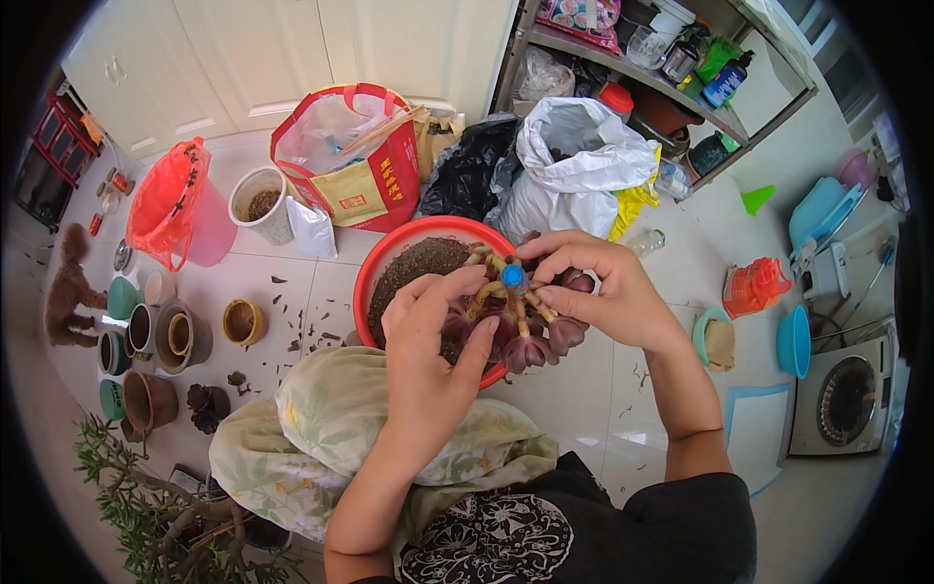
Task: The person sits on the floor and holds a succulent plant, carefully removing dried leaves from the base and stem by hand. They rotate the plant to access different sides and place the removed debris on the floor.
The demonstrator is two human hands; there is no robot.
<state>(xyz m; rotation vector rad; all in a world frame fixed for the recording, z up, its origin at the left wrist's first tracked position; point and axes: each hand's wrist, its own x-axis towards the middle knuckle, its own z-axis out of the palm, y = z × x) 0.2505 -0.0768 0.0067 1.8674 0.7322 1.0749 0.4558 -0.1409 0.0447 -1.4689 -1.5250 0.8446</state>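
A succulent (527, 353) with dark purple rosettes hangs head-down, its pale, bare stems gathered at the top. Where the stems meet sits a small, round, bright blue piece (513, 275); whether it is a cap or a wrapping I cannot tell. My left hand (434, 343) grips the plant from the left, its fingers along the stems and rosettes. From the right, my right hand (613, 288) pinches a stem between thumb and fingers. Below them stands a red basin (360, 303) holding dark soil (416, 266); hands and plant hide part of it.
Several pots, including a yellow one (244, 322), stand on the left floor near a brown dog (71, 285). Fallen leaves (295, 343) lie beside the basin. Behind it are a red shopping bag (390, 175) and a white sack (569, 197). A potted shrub (182, 511) stands lower left.
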